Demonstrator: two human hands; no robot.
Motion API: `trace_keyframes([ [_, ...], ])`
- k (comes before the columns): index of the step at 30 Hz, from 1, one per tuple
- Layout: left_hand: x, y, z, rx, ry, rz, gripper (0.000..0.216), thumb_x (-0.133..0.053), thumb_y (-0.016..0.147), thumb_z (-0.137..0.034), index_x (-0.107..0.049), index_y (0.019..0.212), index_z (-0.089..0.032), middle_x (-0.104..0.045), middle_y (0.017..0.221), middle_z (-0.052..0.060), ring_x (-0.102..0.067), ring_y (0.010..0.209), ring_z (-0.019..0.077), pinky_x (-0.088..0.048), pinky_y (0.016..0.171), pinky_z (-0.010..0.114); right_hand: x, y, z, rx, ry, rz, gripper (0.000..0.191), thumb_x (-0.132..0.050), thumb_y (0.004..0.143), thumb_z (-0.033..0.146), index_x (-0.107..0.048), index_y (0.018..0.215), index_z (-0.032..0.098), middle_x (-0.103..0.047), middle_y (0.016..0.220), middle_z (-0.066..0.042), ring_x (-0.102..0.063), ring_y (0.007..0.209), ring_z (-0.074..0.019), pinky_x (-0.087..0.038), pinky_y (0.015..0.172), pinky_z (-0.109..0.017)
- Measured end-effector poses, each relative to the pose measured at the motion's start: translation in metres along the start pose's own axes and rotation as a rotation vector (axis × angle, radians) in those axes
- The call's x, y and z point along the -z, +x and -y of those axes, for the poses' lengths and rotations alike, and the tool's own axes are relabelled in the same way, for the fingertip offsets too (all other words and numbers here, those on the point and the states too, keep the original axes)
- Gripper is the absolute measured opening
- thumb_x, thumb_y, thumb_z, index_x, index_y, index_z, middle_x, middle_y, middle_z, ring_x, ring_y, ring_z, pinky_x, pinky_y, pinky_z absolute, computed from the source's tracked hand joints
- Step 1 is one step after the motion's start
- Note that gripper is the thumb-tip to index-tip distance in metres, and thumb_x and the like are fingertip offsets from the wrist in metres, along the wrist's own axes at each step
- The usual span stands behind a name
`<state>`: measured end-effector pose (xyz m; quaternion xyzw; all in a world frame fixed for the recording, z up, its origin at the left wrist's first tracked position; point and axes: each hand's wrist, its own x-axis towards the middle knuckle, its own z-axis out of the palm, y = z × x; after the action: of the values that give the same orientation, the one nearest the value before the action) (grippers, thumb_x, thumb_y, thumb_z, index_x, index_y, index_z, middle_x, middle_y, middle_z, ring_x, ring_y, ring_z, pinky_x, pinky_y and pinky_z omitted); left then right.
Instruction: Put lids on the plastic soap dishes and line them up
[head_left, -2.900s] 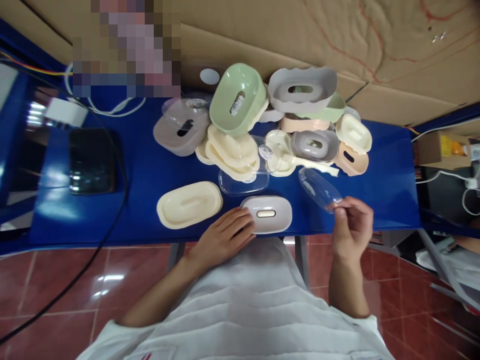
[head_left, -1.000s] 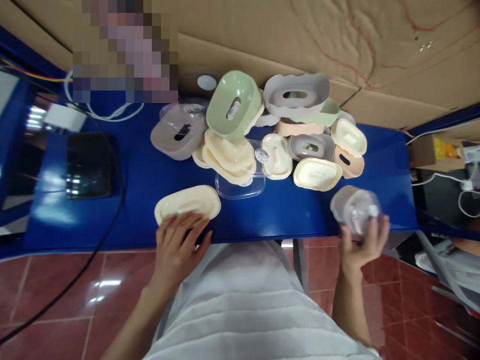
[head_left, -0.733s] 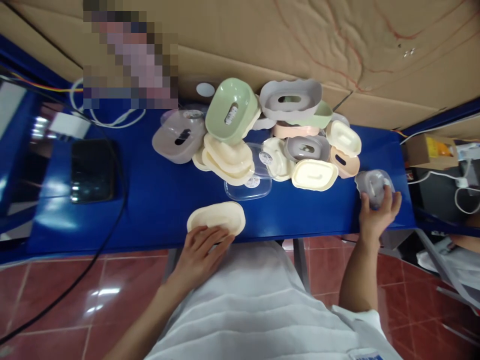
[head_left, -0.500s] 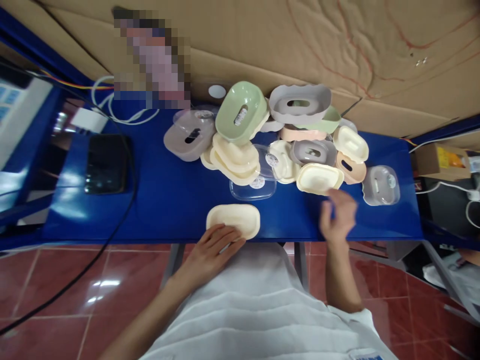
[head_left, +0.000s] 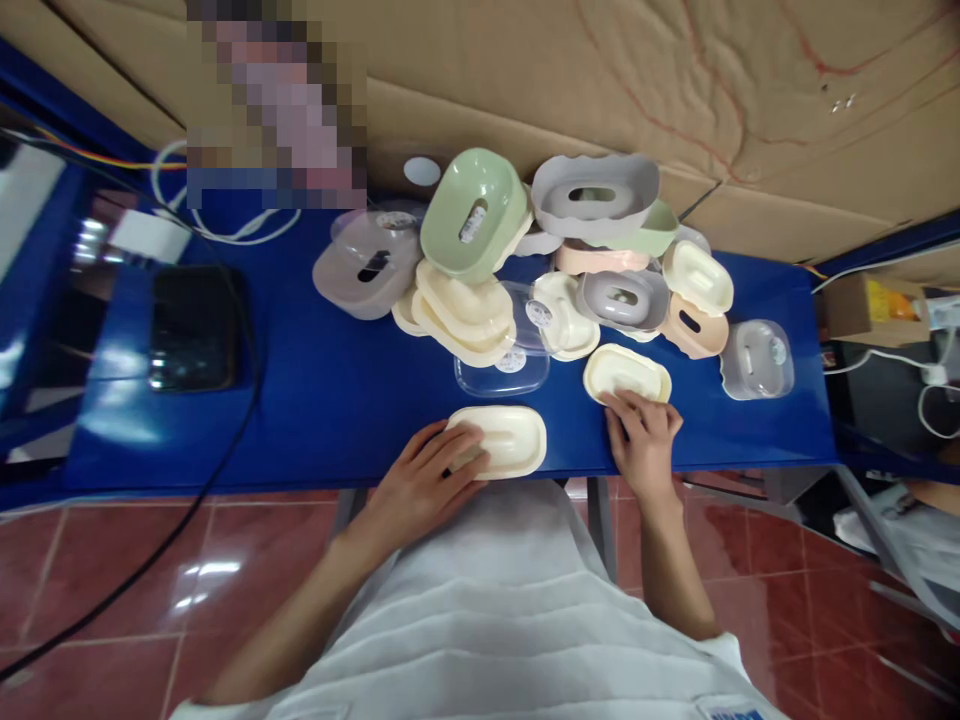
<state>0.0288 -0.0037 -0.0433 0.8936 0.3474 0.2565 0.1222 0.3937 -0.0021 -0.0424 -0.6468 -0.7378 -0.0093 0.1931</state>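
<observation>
A cream oval soap-dish base point(head_left: 506, 440) lies at the near edge of the blue table point(head_left: 315, 400). My left hand point(head_left: 427, 480) rests flat on its left end. A smaller cream tray point(head_left: 626, 372) lies to the right, and the fingers of my right hand point(head_left: 643, 445) touch its near edge. Farther right stands a grey soap box with a clear lid point(head_left: 756, 358), away from both hands.
A heap of soap-dish parts fills the back middle: a green base point(head_left: 474, 212), a grey wavy base point(head_left: 596, 195), cream trays point(head_left: 461, 310), a clear lid point(head_left: 501, 368). A dark phone point(head_left: 191, 328) and cables lie at the left. Cardboard point(head_left: 675, 90) stands behind.
My right hand set the lidded grey box down at the right, then came back to the small cream tray. My left hand slid the cream base rightward along the near edge.
</observation>
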Motion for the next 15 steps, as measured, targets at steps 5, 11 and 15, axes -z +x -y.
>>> trace_keyframes([
  [5, 0.007, -0.016, 0.009, 0.063, 0.037, -0.035, 0.031, -0.074, 0.098, -0.019, -0.07, 0.128, -0.024, -0.075, 0.138, 0.013, -0.073, 0.127, 0.0292, -0.053, 0.116, 0.051, 0.013, -0.002, 0.005, 0.069, 0.069, 0.06, 0.028, -0.062, 0.107, 0.031, -0.075, 0.132, 0.033, -0.077, 0.126, -0.007, -0.07, 0.113, -0.0262, -0.041, 0.104, -0.046],
  [11, 0.02, -0.037, 0.022, 0.165, 0.119, -0.096, 0.034, -0.076, 0.095, -0.017, -0.069, 0.128, -0.025, -0.075, 0.138, 0.013, -0.075, 0.123, 0.031, -0.051, 0.117, 0.056, 0.012, 0.082, -0.016, 0.044, -0.012, -0.051, 0.038, -0.057, 0.109, 0.036, -0.067, 0.144, 0.025, -0.068, 0.149, -0.013, -0.06, 0.139, -0.0337, -0.036, 0.115, -0.053],
  [15, 0.027, -0.044, 0.022, 0.193, 0.119, -0.097, 0.034, -0.077, 0.095, -0.017, -0.069, 0.128, -0.023, -0.074, 0.138, 0.014, -0.073, 0.125, 0.0328, -0.054, 0.113, 0.054, 0.014, 0.131, -0.023, 0.064, -0.023, 0.053, 0.027, -0.054, 0.11, 0.035, -0.077, 0.117, 0.022, -0.078, 0.129, -0.01, -0.067, 0.13, -0.0314, -0.031, 0.121, -0.058],
])
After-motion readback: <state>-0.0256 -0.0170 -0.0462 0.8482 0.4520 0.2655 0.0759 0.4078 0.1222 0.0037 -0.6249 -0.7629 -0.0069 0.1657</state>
